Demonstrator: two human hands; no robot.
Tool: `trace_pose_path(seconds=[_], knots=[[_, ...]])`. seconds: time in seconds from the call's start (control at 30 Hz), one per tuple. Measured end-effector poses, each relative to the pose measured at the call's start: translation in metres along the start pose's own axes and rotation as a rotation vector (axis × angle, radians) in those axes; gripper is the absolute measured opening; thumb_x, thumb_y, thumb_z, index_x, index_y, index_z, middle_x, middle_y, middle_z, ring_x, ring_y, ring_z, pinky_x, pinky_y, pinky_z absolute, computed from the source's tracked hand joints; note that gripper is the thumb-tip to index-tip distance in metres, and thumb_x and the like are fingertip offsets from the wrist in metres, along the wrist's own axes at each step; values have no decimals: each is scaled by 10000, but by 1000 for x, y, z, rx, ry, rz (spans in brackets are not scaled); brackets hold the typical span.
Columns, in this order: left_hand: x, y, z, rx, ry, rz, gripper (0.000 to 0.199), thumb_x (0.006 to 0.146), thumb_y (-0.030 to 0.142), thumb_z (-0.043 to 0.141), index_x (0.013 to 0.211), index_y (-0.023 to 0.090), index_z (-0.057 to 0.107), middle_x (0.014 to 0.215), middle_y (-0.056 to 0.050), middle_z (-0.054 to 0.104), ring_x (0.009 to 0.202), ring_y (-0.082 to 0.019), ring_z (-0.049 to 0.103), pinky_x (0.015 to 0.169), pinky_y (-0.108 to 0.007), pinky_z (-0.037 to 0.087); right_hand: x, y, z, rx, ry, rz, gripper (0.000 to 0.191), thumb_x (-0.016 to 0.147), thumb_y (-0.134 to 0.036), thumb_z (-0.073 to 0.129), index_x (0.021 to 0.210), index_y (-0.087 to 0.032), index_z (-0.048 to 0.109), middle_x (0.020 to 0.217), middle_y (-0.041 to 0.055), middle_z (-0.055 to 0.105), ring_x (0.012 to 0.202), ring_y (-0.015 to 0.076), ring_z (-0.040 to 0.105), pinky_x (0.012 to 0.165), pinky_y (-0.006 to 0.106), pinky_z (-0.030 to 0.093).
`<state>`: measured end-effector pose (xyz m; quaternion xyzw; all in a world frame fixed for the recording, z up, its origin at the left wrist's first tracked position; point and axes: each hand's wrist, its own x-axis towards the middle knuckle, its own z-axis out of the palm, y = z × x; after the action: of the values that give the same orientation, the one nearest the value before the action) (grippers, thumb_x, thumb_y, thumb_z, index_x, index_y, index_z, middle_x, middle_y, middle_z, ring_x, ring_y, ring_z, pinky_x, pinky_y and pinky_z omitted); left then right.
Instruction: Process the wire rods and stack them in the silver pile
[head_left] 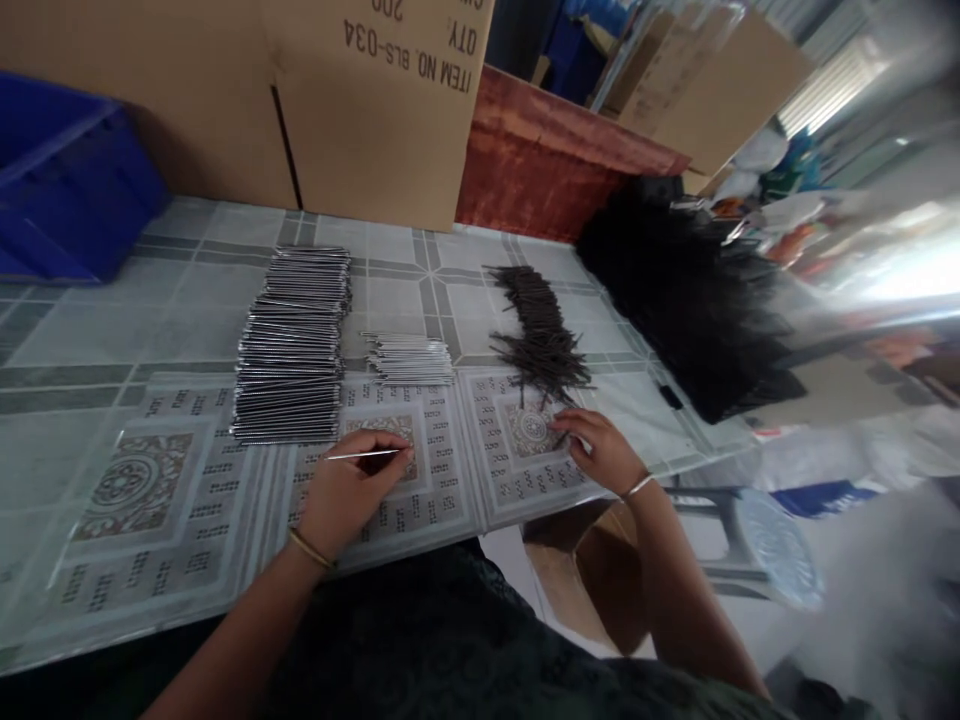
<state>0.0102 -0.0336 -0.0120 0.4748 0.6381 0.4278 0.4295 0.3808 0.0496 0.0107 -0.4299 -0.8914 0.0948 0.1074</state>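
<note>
Silver rod (360, 456) gripped between thumb and fingers, a person's left hand (349, 495) is poised over the near edge of a cloth-covered table (390, 285); the right hand (600, 452), its fingers drawn close together, is just beside the near end of a heap of dark strips (541, 335). Something dark shows at those fingertips, but whether they grip a strip cannot be told. The step in hand appears to be taking up one strip; the next move seems to call for a light pinch, clear of its neighbours, and a steady left hand. From the left fingertips the rod runs across the hand toward the table's left edge. Beyond lie short rods (411, 360), with long rods (289, 360) stacked to their left. A carton (375, 140) stands along the far edge; a blue bin (67, 190) sits toward the far left corner.
</note>
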Motion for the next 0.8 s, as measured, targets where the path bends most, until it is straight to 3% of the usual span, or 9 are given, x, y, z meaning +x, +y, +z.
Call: trace_pose_path(seconds=[0.07, 0.17, 0.3, 0.47, 0.57, 0.63, 0.73, 0.8], knots=[[2, 5, -2, -15, -24, -19, 292, 693, 464, 747, 822, 203, 725, 834, -35, 717, 749, -178, 639, 720, -304, 520, -15, 3, 4, 5, -39, -28, 328, 894, -121, 494, 1150, -242, 659, 1176, 64, 667, 1082, 206, 623, 963, 415, 508], [2, 11, -3, -201, -55, -191, 396, 676, 534, 743, 846, 177, 721, 683, -20, 665, 598, -147, 584, 560, -265, 476, -22, 5, 11, -35, -8, -30, 232, 950, -206, 509, 1113, -244, 671, 1113, 61, 695, 1027, 202, 641, 927, 400, 518], [-1, 15, -8, -472, -94, -335, 481, 716, 573, 674, 907, 137, 743, 721, -44, 673, 649, -144, 601, 604, -259, 496, -2, -2, 21, -64, 64, -15, 164, 964, -235, 499, 1027, -217, 649, 1002, 72, 709, 952, 226, 648, 898, 423, 513], [-3, 19, -13, -622, -83, -369, 455, 702, 490, 698, 977, 132, 755, 833, -61, 708, 758, -146, 621, 727, -265, 510, 55, -59, 42, 198, 206, -54, 162, 951, -213, 474, 1069, -184, 581, 986, 96, 678, 950, 227, 627, 873, 396, 508], [-6, 21, -13, -734, -108, -380, 432, 706, 449, 717, 994, 129, 752, 874, -74, 718, 796, -154, 633, 751, -273, 516, 86, -103, 56, 488, 67, -109, 267, 956, -260, 497, 1206, -173, 530, 990, 74, 654, 873, 179, 625, 795, 321, 520], [-8, 22, -12, -774, -139, -377, 430, 709, 437, 727, 1003, 124, 750, 874, -80, 720, 792, -154, 638, 740, -270, 516, 102, -123, 63, 606, -22, -163, 266, 948, -325, 551, 1175, -186, 571, 914, 42, 639, 803, 153, 611, 750, 283, 511], [-8, 18, -13, -765, -157, -358, 458, 743, 466, 708, 1053, 129, 734, 897, -89, 726, 777, -157, 646, 736, -284, 522, 114, -132, 67, 617, -21, -227, 214, 965, -381, 542, 970, -198, 654, 814, 29, 617, 765, 144, 589, 732, 269, 490], [-7, 12, -15, -610, -130, -292, 453, 790, 500, 662, 1069, 149, 726, 909, -88, 733, 757, -167, 653, 726, -305, 527, 115, -129, 64, 579, -30, -247, 251, 983, -389, 506, 928, -200, 662, 803, 37, 616, 765, 149, 589, 723, 272, 488]])
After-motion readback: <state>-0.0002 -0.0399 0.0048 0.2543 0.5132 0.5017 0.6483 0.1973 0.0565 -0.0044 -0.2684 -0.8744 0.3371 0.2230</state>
